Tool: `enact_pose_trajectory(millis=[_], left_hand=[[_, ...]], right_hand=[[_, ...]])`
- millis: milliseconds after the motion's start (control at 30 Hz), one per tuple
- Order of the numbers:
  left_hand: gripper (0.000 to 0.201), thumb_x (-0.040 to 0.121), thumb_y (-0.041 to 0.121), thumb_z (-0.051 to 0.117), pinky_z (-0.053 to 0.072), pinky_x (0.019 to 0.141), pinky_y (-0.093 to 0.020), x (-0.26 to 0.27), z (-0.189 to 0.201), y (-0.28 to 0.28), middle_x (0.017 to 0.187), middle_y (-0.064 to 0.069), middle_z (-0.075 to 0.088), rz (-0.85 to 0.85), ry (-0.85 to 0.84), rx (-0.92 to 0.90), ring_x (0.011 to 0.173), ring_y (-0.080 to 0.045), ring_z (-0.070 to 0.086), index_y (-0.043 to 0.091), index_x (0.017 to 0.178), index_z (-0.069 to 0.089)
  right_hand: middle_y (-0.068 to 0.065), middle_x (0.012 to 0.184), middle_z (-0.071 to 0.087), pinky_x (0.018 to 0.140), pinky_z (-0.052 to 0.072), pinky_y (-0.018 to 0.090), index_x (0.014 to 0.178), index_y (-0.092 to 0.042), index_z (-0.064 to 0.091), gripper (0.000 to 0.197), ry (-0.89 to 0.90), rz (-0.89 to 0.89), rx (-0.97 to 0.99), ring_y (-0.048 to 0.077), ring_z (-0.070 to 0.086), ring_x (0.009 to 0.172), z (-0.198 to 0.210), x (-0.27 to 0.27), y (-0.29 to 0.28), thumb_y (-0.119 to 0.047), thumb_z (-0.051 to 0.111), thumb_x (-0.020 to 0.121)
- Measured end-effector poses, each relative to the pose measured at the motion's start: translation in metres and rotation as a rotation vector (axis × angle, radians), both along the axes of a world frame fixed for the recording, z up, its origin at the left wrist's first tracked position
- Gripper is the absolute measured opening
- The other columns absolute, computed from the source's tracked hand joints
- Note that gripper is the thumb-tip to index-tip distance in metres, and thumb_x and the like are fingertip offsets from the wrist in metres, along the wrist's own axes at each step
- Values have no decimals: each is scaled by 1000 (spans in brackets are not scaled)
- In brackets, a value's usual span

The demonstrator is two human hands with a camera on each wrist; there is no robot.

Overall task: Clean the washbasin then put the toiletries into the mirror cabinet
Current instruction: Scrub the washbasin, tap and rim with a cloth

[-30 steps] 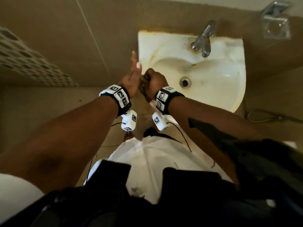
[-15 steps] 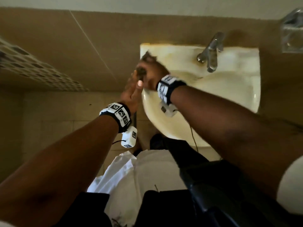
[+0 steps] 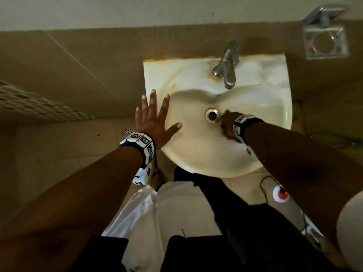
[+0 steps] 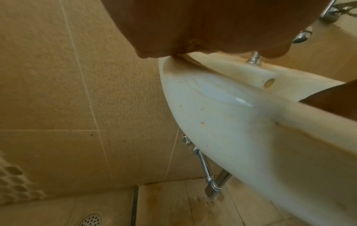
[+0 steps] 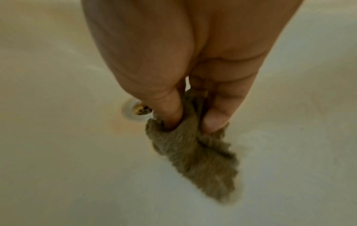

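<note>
Beside drain [image 3: 212, 115] now, cloth [image 5: 195, 146].

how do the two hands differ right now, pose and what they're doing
The left hand is flat with fingers spread, resting on the washbasin rim; the right hand is curled, gripping a brown cloth. The left holds nothing; the right has the cloth down in the bowl beside the drain. Both wear marker wristbands.

No readable text; wristbands [image 3: 140, 142] bear black-white marker codes, seemingly not letters.
</note>
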State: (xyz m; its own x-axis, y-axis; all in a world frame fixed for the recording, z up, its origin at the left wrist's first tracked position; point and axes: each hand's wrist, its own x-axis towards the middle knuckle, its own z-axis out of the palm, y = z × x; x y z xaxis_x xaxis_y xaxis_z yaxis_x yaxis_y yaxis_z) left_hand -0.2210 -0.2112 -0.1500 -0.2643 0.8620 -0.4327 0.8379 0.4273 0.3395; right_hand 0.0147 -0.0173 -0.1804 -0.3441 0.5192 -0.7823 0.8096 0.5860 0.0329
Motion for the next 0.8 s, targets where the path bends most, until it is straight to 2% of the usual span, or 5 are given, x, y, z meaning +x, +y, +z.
enact_pose_trajectory(millis=[133, 300, 433, 600, 800], left_hand=[[94, 83, 89, 14, -5, 123, -59, 1, -5, 6, 160, -1, -41, 0, 31, -89, 148, -35, -34, 42, 153, -28], [91, 82, 88, 12, -7, 121, -60, 1, -4, 9, 161, 1, -39, 27, -9, -117, 147, -36, -35, 44, 152, -26], [90, 81, 87, 9, -7, 120, -61, -1, -3, 7, 162, 0, -38, -18, -25, -97, 147, -39, -33, 45, 153, -26], [90, 80, 88, 5, -6, 121, -62, -4, -4, 6, 161, 2, -40, -40, -24, -93, 147, -40, -33, 45, 152, -28], [89, 82, 87, 8, -5, 121, -63, -4, -7, 5, 161, 2, -38, -47, -25, -65, 148, -40, -32, 46, 152, -27]], right_hand=[[25, 138, 48, 109, 42, 44, 128, -4, 52, 52, 53, -104, 165, 42, 49, 126, -24, -8, 23, -38, 57, 90], [4, 75, 55, 61, 49, 25, 74, -23, 48, 21, 659, -449, 124, 22, 55, 71, -33, -74, -23, -16, 58, 91], [-25, 77, 36, 67, 38, 6, 73, -43, 40, 38, 620, -442, -451, -15, 40, 68, -17, -96, -65, -18, 64, 88], [-7, 56, 34, 48, 27, 20, 70, -25, 48, 27, 525, -443, -594, 9, 34, 45, -20, -25, -36, -22, 55, 96], [17, 130, 59, 94, 48, 44, 122, -11, 63, 32, 31, 110, 185, 38, 59, 115, 7, 52, 72, -23, 60, 93]])
